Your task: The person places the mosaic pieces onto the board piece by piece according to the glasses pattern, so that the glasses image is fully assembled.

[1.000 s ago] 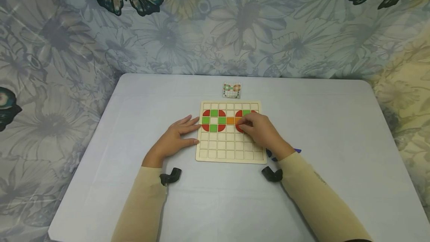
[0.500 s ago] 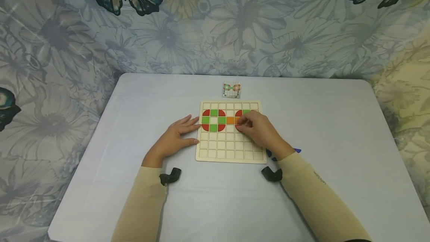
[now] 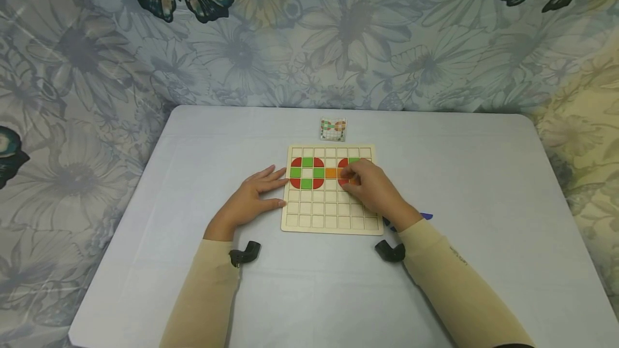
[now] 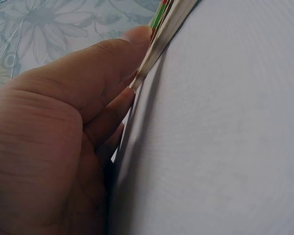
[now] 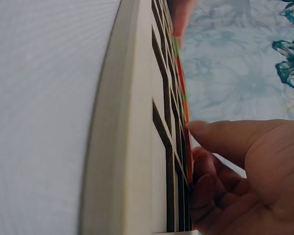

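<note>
In the head view, a pale wooden grid board (image 3: 319,211) lies on the table with coloured tiles set in its upper rows. Red quarter-round and green square tiles form a ring on the left, with an orange tile (image 3: 331,173) right of it. My left hand (image 3: 249,197) rests beside the board, spread fingertips and thumb at its left edge. My right hand (image 3: 374,184) is over the right tile group, hiding part of it. Its fingers are bent, and in the right wrist view the thumb (image 5: 220,134) touches the board's red-orange tiles. I cannot tell whether it pinches a tile.
A small pattern card (image 3: 332,129) lies behind the board. Blue pieces (image 3: 427,216) lie by the board's right edge, partly hidden by my right wrist. The white table (image 3: 309,289) backs onto a floral curtain (image 3: 271,58).
The right hand's thumb and fingertips shift slightly over the right tile group, the thumb lying a little lower now. The left hand stays in place.
</note>
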{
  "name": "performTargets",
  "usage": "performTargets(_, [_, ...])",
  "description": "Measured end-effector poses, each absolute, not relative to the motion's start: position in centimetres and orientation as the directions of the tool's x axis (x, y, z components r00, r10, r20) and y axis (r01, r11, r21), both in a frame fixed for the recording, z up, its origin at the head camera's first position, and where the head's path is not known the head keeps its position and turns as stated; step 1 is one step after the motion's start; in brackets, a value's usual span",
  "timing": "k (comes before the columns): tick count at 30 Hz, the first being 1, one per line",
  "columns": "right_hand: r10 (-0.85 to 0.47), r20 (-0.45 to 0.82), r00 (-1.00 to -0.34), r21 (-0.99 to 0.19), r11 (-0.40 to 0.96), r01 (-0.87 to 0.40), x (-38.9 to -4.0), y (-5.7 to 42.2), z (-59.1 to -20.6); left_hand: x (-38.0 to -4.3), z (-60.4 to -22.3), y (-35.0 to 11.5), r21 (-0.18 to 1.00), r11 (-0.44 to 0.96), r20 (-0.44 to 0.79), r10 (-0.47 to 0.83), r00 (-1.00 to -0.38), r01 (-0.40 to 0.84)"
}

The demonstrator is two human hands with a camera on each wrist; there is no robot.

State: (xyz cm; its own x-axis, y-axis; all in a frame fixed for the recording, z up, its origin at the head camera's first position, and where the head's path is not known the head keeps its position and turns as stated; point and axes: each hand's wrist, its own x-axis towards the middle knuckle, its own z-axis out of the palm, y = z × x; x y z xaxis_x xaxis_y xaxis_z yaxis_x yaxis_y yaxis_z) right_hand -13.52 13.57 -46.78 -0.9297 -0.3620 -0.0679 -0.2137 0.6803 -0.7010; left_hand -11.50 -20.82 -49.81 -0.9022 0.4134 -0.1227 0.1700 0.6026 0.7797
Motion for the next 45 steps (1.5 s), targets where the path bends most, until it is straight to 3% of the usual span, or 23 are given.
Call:
performTargets(10, [-0.329,-0.046,-0.943,-0.777,0.605,-0.173,-13.3,14.2,-46.9,-11.5,-49.9,-20.8,0.776,0.609,-0.13,0.408,-0.904,0.164])
performTargets(25, [-0.317,-0.131,-0.939,-0.916,0.402,-0.007,-12.3,16.3,-45.5,-11.5,-49.9,-20.9,0.774,0.613,-0.134,0.4,-0.907,0.156])
performTargets(45, [-0.318,-0.004,-0.948,-0.954,0.284,-0.092,-10.5,19.9,-44.5,-11.4,-49.8,-20.8,0.785,0.604,-0.144,0.392,-0.909,0.137])
